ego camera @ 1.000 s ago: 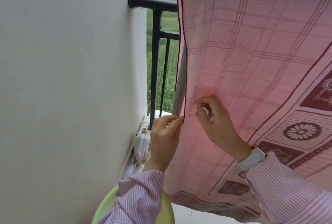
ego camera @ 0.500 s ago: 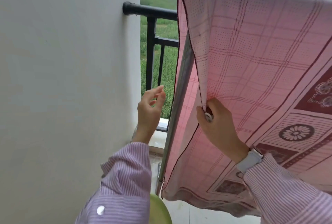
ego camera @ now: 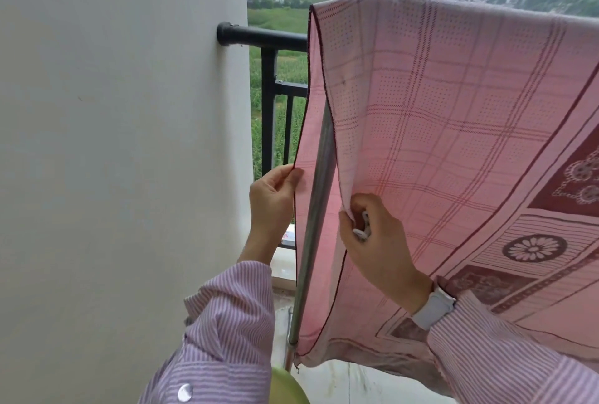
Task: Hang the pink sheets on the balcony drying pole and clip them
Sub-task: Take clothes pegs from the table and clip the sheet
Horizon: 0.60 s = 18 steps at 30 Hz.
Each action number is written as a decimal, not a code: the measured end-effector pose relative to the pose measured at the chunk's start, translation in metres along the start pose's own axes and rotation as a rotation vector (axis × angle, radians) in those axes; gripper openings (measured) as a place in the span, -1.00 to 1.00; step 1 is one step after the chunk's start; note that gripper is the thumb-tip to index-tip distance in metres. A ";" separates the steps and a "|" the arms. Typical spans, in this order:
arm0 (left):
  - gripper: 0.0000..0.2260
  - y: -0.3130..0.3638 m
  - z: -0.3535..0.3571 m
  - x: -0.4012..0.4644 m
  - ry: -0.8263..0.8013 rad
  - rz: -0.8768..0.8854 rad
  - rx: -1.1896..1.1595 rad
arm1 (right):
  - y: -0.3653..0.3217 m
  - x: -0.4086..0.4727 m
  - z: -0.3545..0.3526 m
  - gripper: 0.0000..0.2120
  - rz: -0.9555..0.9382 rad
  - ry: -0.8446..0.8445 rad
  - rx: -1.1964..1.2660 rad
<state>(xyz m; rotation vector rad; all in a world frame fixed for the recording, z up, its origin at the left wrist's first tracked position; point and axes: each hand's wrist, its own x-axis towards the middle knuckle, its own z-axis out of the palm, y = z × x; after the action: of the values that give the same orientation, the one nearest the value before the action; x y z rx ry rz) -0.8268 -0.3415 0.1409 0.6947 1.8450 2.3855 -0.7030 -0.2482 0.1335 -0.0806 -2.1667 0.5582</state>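
Pink checked sheet [ego camera: 453,131] with dotted squares and maroon floral border drapes over the slanted grey drying pole [ego camera: 319,196] beside the black railing [ego camera: 269,112]; left hand [ego camera: 272,199] pinches its far edge, right hand [ego camera: 372,238] grips its near edge with a white clip [ego camera: 362,225]

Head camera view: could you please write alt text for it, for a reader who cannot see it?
A person's two hands hold the side edges of a pink sheet draped over a metal pole on a balcony: the left hand pinches the far layer's edge, and the right hand grips the near layer together with a white clip. Behind are a black railing, a white wall and green fields.
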 end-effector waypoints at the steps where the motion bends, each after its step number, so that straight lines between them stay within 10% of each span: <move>1: -0.88 0.001 -0.004 -0.002 0.030 0.024 -0.002 | -0.003 0.002 0.004 -0.92 -0.049 0.003 -0.012; 18: -0.88 0.020 -0.005 -0.006 -0.216 0.066 -0.010 | 0.013 -0.009 0.041 -0.90 -0.072 -0.007 -0.013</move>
<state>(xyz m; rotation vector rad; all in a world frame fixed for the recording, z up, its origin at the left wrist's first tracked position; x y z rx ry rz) -0.8191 -0.3537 0.1563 0.9836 1.7474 2.2521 -0.7310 -0.2537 0.1002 -0.0080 -2.1711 0.5043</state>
